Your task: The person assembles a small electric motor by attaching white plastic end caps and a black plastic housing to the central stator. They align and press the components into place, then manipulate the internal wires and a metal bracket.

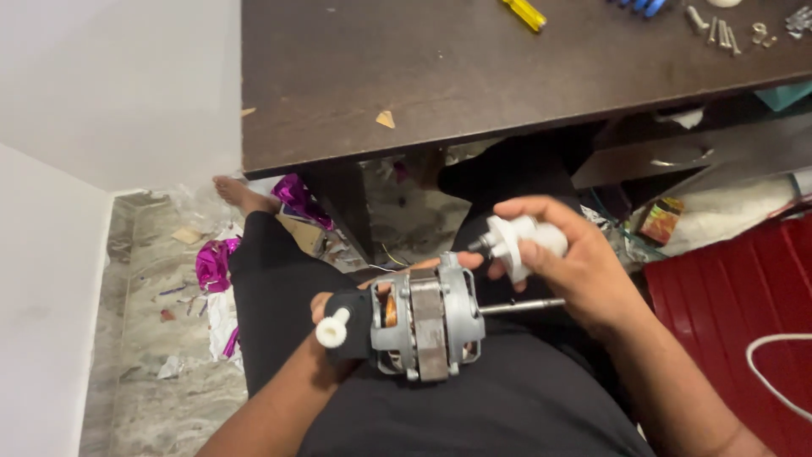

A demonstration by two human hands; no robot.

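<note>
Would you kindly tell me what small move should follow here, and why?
Probably lower the white plastic part in the right hand toward the bare shaft, since the left hand steadies the motor and the part sits just above it.

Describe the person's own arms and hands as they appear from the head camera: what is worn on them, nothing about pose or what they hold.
Both forearms are bare up to the frame edge; no sleeves show. The left hand and the right hand wear no gloves. No watch, bracelet or ring can be seen. The fingernails that show on the right hand look short and unpainted.
</note>
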